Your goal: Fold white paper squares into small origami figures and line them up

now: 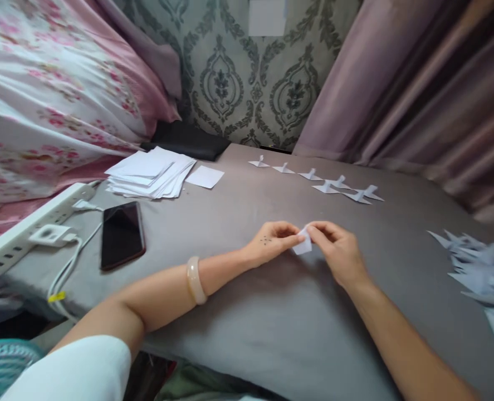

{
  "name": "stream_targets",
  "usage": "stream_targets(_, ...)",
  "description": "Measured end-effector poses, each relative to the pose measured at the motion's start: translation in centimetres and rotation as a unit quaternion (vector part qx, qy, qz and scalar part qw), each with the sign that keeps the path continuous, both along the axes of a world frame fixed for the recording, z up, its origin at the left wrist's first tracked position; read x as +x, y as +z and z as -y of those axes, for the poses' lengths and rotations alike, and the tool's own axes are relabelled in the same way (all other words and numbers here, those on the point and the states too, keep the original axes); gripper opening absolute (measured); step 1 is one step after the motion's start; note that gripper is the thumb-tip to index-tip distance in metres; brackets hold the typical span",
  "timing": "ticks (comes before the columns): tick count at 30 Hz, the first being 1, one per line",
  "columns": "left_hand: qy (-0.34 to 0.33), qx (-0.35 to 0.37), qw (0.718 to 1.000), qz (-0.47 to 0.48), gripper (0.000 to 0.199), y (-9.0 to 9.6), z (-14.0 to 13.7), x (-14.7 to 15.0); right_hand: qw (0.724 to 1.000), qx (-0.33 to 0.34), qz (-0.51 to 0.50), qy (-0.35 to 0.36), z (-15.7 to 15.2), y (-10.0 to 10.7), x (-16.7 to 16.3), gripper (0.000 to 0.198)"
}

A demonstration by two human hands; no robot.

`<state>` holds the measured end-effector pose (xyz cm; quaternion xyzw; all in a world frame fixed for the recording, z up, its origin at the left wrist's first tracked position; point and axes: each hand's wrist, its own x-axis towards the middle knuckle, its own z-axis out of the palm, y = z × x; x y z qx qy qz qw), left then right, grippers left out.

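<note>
- We hold one small white paper (303,244) between our left grip (269,243) and right grip (342,253), raised a little over the grey-covered worktop (238,323) or resting on it; we cannot tell which.
- Our left grip is pinched together on the paper's left side, thumb on top; our right grip is pinched on its upper right corner.
- The paper lies directly right of the left grip and left of the right grip, so neither hand is nearer; it looks slightly longer toward us than across, though our fingers hide part of its outline.
- Beyond both grips we count seven folded paper pieces (311,175), standing in a slanting line.
- Right of the right grip is one heap of folded papers (484,267), too overlapped to count.
- Beyond and left of the left grip are one stack of sheets (150,172), its sheets uncountable, and one single sheet (205,177) beside it.
- Left of the left grip lies one phone (122,236).
</note>
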<state>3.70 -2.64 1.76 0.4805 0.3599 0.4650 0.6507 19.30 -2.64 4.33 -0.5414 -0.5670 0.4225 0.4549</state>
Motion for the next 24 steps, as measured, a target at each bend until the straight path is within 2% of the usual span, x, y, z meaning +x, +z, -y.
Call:
stream_targets(3,0.034,-0.04,0.999,-0.003,0.027,0.5,-0.3,-0.4,0.998,-0.037,-0.034,0.03,-0.9,0.6,-0.6,0.023)
stream_targets(6,0.037,-0.056,0.998,0.007,0.025,0.5,-0.9,-0.8,0.987,-0.109,-0.093,0.069,-1.7,0.7,-1.2,0.03)
stream_targets(7,0.033,-0.055,0.998,0.007,0.025,0.5,-1.0,-0.9,0.987,-0.109,-0.091,0.07,-1.9,0.7,-1.4,0.03)
stream_targets(13,0.023,-0.062,0.997,-0.046,0.031,0.2,-1.5,-1.3,0.988,-0.118,-0.099,0.007,-3.2,0.3,-1.9,0.032)
stream_targets(18,0.046,-0.057,0.995,-0.075,0.031,0.2,-1.8,-1.6,0.965,-0.194,-0.149,0.095,-3.0,0.0,-0.9,0.036)
stream_targets(24,0.02,-0.066,0.994,-0.087,0.035,0.4,-2.1,-1.6,0.974,-0.169,-0.134,0.063,-2.6,-0.9,-0.2,0.031)
